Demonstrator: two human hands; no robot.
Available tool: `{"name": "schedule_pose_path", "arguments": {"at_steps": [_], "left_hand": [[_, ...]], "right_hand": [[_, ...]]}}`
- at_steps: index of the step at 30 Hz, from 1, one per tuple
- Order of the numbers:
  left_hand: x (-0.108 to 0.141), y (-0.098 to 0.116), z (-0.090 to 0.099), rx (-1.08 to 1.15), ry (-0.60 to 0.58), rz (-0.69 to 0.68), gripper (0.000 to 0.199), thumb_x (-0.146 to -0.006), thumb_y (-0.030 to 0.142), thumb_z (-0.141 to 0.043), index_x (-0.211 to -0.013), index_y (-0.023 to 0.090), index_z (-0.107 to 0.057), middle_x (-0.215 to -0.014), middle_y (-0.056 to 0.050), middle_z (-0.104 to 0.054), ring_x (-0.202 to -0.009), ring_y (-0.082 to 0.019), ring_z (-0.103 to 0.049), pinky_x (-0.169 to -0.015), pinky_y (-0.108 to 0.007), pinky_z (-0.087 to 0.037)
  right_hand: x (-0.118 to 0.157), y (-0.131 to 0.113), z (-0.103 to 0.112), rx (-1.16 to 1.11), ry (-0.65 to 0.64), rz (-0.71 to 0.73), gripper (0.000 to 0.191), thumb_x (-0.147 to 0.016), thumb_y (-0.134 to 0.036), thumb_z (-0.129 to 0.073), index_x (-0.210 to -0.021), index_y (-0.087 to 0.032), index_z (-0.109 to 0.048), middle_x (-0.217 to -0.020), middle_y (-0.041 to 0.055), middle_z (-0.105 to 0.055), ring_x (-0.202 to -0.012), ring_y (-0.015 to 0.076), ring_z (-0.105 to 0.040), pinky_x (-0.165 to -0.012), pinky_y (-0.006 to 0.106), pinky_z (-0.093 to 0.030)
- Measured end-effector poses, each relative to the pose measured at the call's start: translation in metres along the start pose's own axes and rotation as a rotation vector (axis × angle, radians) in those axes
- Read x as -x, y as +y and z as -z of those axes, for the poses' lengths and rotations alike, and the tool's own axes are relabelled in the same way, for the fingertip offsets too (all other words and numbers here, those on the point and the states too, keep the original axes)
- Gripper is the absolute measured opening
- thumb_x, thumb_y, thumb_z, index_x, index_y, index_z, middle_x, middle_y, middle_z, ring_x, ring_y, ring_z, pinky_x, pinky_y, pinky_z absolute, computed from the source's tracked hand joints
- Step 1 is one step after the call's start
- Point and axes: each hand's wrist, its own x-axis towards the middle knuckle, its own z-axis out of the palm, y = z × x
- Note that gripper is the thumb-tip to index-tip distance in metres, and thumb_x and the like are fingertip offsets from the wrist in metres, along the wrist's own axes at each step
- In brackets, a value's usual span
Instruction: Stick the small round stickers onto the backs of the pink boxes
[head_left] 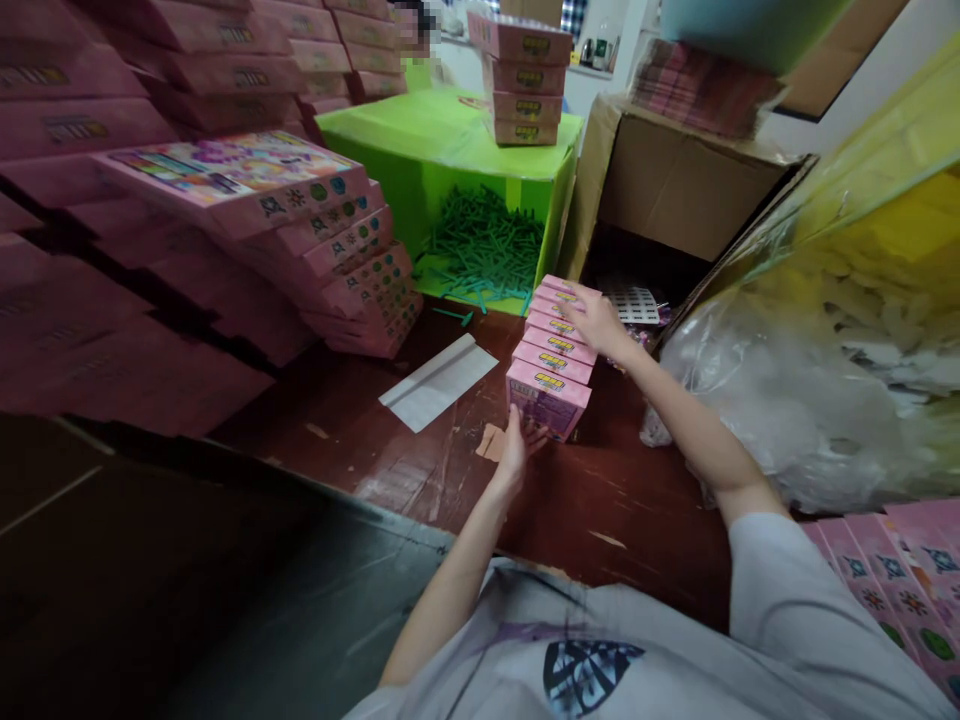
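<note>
A row of several small pink boxes stands on end on the dark red table, running away from me. My left hand presses flat against the face of the nearest box. At the far end of the row my right hand rests on the last boxes, fingers curled over their tops. Both hands squeeze the row between them.
Tall stacks of pink boxes fill the left side. A green carton of green sticks stands behind, with pink boxes on top. An open cardboard box and a clear plastic bag lie at right. A white sheet lies on the table.
</note>
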Motion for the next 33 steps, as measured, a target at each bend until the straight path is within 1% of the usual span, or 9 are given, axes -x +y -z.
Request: {"name": "schedule_pose_path", "arguments": {"at_steps": [3, 7, 11, 15, 19, 24, 28, 30, 33], "left_hand": [[-0.002, -0.001, 0.000, 0.007, 0.001, -0.006, 0.072, -0.099, 0.059, -0.030, -0.157, 0.017, -0.023, -0.146, -0.021, -0.050, -0.095, -0.019, -0.073, -0.077, -0.026, -0.058], [-0.005, -0.001, 0.003, 0.002, -0.018, -0.016, 0.073, -0.099, 0.059, -0.028, -0.156, 0.013, -0.027, -0.151, -0.022, -0.044, -0.101, -0.022, -0.072, -0.080, -0.028, -0.058], [-0.008, 0.000, 0.006, 0.005, -0.013, -0.033, 0.073, -0.099, 0.059, -0.028, -0.152, 0.009, -0.033, -0.142, -0.024, -0.054, -0.097, -0.023, -0.073, -0.085, -0.033, -0.058], [-0.010, 0.001, 0.005, -0.004, -0.015, -0.026, 0.072, -0.100, 0.059, -0.024, -0.149, 0.009, -0.038, -0.135, -0.022, -0.059, -0.092, -0.021, -0.073, -0.087, -0.033, -0.057], [-0.012, 0.000, 0.002, -0.005, 0.015, -0.036, 0.072, -0.099, 0.061, -0.026, -0.147, 0.010, -0.043, -0.130, -0.020, -0.062, -0.096, -0.022, -0.073, -0.087, -0.032, -0.056], [-0.012, 0.000, 0.008, -0.008, -0.038, -0.001, 0.071, -0.099, 0.061, -0.023, -0.151, 0.014, -0.037, -0.138, -0.021, -0.057, -0.103, -0.023, -0.070, -0.085, -0.033, -0.056], [-0.009, 0.000, 0.013, 0.032, -0.101, 0.037, 0.073, -0.098, 0.062, -0.023, -0.153, 0.015, -0.032, -0.144, -0.022, -0.052, -0.098, -0.024, -0.072, -0.080, -0.035, -0.058], [-0.008, -0.002, 0.013, 0.059, -0.092, 0.018, 0.071, -0.098, 0.062, -0.023, -0.150, 0.015, -0.037, -0.143, -0.021, -0.053, -0.098, -0.024, -0.072, -0.080, -0.036, -0.058], [-0.009, -0.003, 0.013, 0.047, 0.045, -0.055, 0.068, -0.098, 0.063, -0.025, -0.143, 0.017, -0.046, -0.140, -0.018, -0.057, -0.110, -0.025, -0.068, -0.084, -0.034, -0.058]], "right_hand": [[-0.052, 0.027, -0.006, 0.094, 0.176, -0.249, 0.070, -0.098, -0.062, -0.034, -0.143, -0.009, -0.048, -0.144, 0.0190, -0.052, -0.143, 0.0325, -0.038, -0.120, 0.050, -0.024], [-0.081, 0.048, -0.026, 0.243, -0.026, -0.483, 0.097, -0.092, -0.073, -0.036, -0.151, 0.003, -0.028, -0.160, 0.0272, -0.022, -0.152, 0.0386, -0.014, -0.122, 0.058, -0.004], [-0.067, 0.037, -0.032, 0.236, -0.085, -0.551, 0.105, -0.090, -0.077, -0.029, -0.153, 0.006, -0.020, -0.161, 0.0300, -0.012, -0.152, 0.0414, -0.008, -0.120, 0.062, 0.003], [-0.036, 0.014, -0.040, 0.218, -0.084, -0.380, 0.107, -0.087, -0.081, -0.030, -0.153, 0.003, -0.022, -0.161, 0.0270, -0.016, -0.153, 0.0394, -0.007, -0.122, 0.060, 0.004], [-0.009, -0.006, -0.059, 0.208, -0.089, -0.326, 0.104, -0.085, -0.082, -0.036, -0.154, -0.005, -0.025, -0.162, 0.0234, -0.019, -0.153, 0.0412, -0.005, -0.119, 0.065, 0.009], [-0.013, -0.001, -0.061, 0.190, -0.054, -0.243, 0.093, -0.090, -0.075, -0.036, -0.153, -0.007, -0.029, -0.159, 0.0233, -0.027, -0.151, 0.0381, -0.017, -0.121, 0.065, 0.001], [-0.058, 0.047, -0.026, 0.246, 0.302, -0.443, 0.070, -0.099, -0.058, -0.033, -0.144, -0.005, -0.043, -0.151, 0.0239, -0.042, -0.146, 0.0365, -0.030, -0.119, 0.062, -0.012], [-0.078, 0.071, -0.009, 0.254, 0.224, -0.521, 0.064, -0.100, -0.053, -0.034, -0.131, -0.002, -0.056, -0.138, 0.0262, -0.055, -0.136, 0.0361, -0.045, -0.115, 0.054, -0.028], [-0.092, 0.089, 0.001, 0.212, -0.007, -0.532, 0.059, -0.094, -0.059, -0.047, -0.096, -0.006, -0.073, -0.105, 0.0235, -0.072, -0.106, 0.0352, -0.067, -0.093, 0.041, -0.047]]}}
